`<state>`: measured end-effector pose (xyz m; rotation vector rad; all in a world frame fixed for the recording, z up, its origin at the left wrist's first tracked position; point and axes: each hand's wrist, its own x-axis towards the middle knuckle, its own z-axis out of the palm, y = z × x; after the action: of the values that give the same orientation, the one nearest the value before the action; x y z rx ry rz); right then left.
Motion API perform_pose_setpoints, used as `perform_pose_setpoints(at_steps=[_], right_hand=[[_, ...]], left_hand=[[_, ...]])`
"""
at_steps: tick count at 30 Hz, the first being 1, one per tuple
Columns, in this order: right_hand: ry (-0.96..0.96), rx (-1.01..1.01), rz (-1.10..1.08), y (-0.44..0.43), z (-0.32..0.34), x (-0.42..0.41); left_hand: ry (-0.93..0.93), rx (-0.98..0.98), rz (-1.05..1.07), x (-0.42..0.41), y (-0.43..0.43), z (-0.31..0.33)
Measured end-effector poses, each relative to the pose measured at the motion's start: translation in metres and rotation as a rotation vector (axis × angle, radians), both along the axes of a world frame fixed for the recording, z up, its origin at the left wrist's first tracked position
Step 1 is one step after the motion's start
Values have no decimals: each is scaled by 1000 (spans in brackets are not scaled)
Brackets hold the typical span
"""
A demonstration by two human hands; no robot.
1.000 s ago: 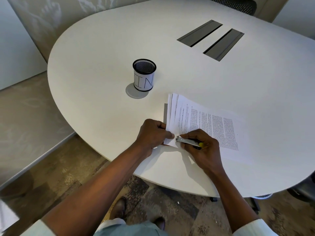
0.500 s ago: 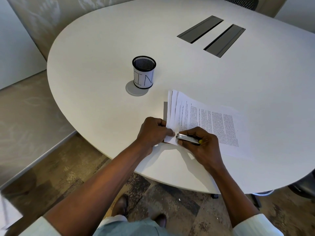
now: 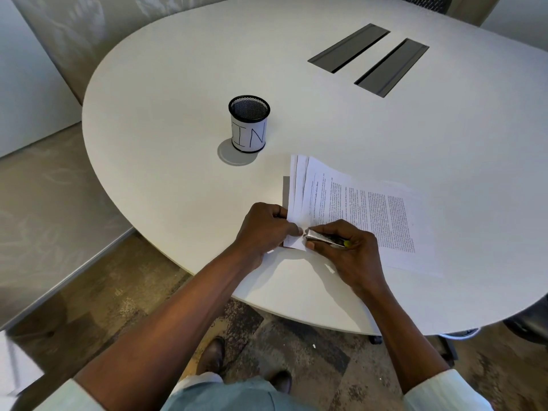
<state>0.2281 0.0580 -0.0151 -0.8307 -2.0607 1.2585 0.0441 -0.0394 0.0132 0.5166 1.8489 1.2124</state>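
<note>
A stack of printed paper sheets [image 3: 361,215] lies on the white table [image 3: 178,84] near its front edge. My left hand [image 3: 264,229] pinches the stack's near left corner, which is lifted slightly off the table. My right hand [image 3: 347,250] grips a small silver metal tool with a yellow end [image 3: 323,239], its tip against that same corner. What the tip does to the paper is hidden by my fingers.
A black mesh cup [image 3: 249,123] wrapped in a white label marked "IN" stands behind and left of the papers. Two dark cable slots [image 3: 367,59] are set into the table farther back. A chair base [image 3: 444,342] shows under the table's right side.
Both hands stay at the paper corner with barely any shift. The view has tilted slightly.
</note>
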Motion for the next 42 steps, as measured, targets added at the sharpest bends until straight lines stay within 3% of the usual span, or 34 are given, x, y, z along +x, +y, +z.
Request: perform_pose_setpoints(at_steps=[10,30,34,38,42], right_hand=[[110,99,6,4,-6,4],[186,-82,-72,3,-2,2],[185,-111,-94,5,5,-1],[126,-19,-41,13,32,-19],[-18,198,99,28,66,-50]], left_hand=[[13,-22,33,3,4,0],[-7,-4,72,9,4,-2],[117,-28,53,16,1,-3],[193,-52,53,26,-2,-2],[262,-64,45,33,-4,-3]])
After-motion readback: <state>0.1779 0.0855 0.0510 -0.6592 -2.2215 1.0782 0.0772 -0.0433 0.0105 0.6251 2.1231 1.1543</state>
